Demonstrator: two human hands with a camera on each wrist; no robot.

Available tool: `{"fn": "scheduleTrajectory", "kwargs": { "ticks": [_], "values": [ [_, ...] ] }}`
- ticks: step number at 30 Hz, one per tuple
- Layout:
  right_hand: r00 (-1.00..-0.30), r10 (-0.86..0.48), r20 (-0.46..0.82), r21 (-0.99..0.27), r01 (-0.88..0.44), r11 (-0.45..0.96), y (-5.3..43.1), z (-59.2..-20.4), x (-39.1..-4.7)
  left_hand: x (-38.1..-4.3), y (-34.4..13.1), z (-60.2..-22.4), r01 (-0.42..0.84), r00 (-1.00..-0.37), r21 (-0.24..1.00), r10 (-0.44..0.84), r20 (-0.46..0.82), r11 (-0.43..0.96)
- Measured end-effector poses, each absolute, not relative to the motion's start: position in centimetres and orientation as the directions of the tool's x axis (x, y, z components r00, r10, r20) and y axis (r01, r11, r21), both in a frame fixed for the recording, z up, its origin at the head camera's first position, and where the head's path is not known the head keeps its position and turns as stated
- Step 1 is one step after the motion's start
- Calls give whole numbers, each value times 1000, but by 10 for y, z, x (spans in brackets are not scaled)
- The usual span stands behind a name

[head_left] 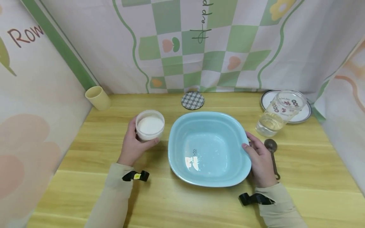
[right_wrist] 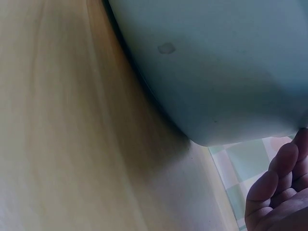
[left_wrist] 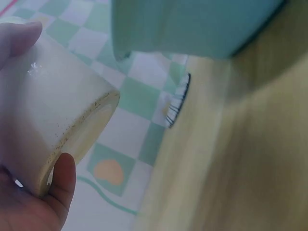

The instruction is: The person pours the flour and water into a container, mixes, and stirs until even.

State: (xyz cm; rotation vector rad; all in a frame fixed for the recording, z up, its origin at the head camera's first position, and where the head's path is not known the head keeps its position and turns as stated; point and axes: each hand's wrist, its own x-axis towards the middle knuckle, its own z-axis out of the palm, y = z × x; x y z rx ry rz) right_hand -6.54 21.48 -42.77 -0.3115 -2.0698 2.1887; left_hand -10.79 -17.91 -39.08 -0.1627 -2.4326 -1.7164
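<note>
My left hand (head_left: 133, 144) grips a round white tub (head_left: 149, 136) with white powder (head_left: 150, 124) inside, left of the light blue basin (head_left: 211, 180). In the left wrist view the tub (left_wrist: 53, 91) is off the table, its base rim speckled brown. My right hand (head_left: 261, 163) pinches the basin's right rim, thumb on top and fingers under the edge. The basin stands on the table with a dark print on its floor. From the right wrist, the basin's outer wall (right_wrist: 216, 86) and curled fingers (right_wrist: 284, 161) show.
Beyond the right hand are a dark measuring spoon (head_left: 271, 145), a clear glass (head_left: 268, 123) of liquid and a patterned plate (head_left: 303, 115). A round checked coaster (head_left: 192, 100) lies behind the basin. The yellow cup (head_left: 99, 98) stands back left, near the fabric wall (head_left: 108, 63).
</note>
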Motion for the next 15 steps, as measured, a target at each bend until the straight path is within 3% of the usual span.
{"fn": "scheduleTrajectory", "kwargs": {
  "ticks": [15],
  "values": [
    [-971, 226, -73, -996, 59, -69, 215, -428, -65, -106, -148, -362, 265, -961, 916, 164, 224, 302]
  ]
}}
